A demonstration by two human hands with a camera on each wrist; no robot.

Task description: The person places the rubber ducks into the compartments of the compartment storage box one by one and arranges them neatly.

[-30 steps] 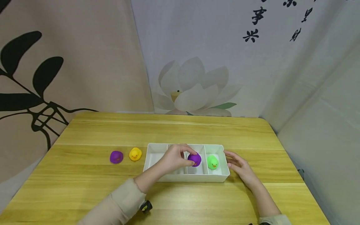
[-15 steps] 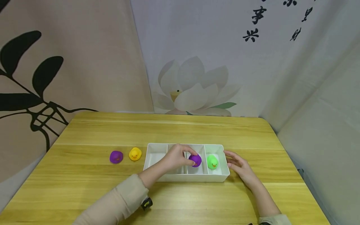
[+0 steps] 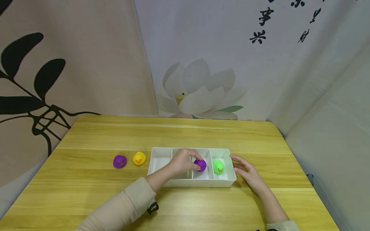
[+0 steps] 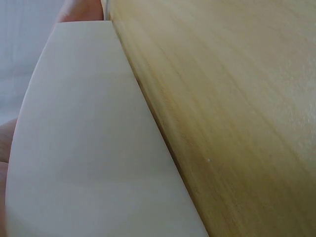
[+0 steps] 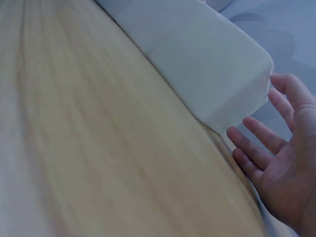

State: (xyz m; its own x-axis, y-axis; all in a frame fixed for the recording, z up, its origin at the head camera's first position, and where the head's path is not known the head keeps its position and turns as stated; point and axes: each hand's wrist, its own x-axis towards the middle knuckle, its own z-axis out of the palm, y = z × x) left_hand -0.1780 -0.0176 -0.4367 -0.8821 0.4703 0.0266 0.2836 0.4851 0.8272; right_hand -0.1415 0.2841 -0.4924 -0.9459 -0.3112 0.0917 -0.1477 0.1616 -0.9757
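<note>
My left hand (image 3: 181, 163) reaches over the white divided box (image 3: 199, 183) and pinches a purple rubber duck (image 3: 201, 165) between thumb and fingers. That duck is in the third compartment from the left, partly hidden by the fingertips. A green rubber duck (image 3: 218, 166) sits in the rightmost compartment. At the box's right end is my right hand (image 3: 250, 173), its fingers spread and slightly bent, fingertips right at the end wall. The right wrist view shows these spread fingers (image 5: 252, 150) beside the box's corner. In the left wrist view, the box's wall (image 4: 94, 128) hides most of the left hand.
Left of the box, a yellow rubber duck (image 3: 139, 158) and a second purple toy (image 3: 119, 161) stand on the wooden table (image 3: 95, 189). Printed curtains (image 3: 208, 38) hang behind the table's far edge.
The left forearm has shifted slightly right and forward. The pinched purple duck has moved a little right and toward the near side in its compartment. The right hand has stayed put.
</note>
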